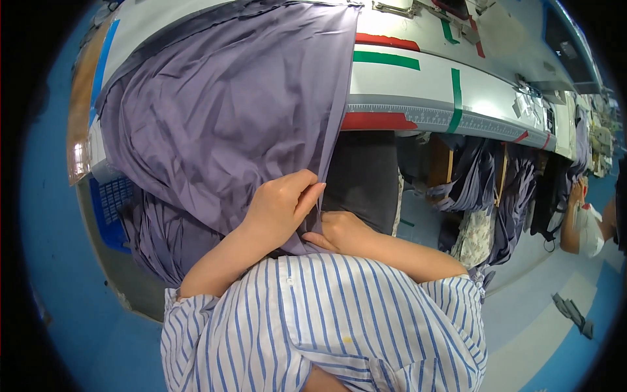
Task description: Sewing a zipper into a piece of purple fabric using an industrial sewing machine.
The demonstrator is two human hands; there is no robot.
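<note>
A large piece of purple-grey fabric [222, 98] spreads across the left half of the table and drapes over its near edge toward me. My left hand [285, 201] is closed on the fabric's right edge, thumb and fingers pinched together. Just below and to the right, my right hand [338, 231] is closed on the same edge close to my body, its thumb pointing left under the cloth. The bit of edge between the two hands is partly hidden by my fingers.
A ruler strip [418, 116] runs along the table's front edge, with green tape [456, 98] and red tape [385, 121] on it. A blue basket [112, 212] stands below left. More garments [516, 202] hang at right. Another person's arm [575, 222] shows at far right.
</note>
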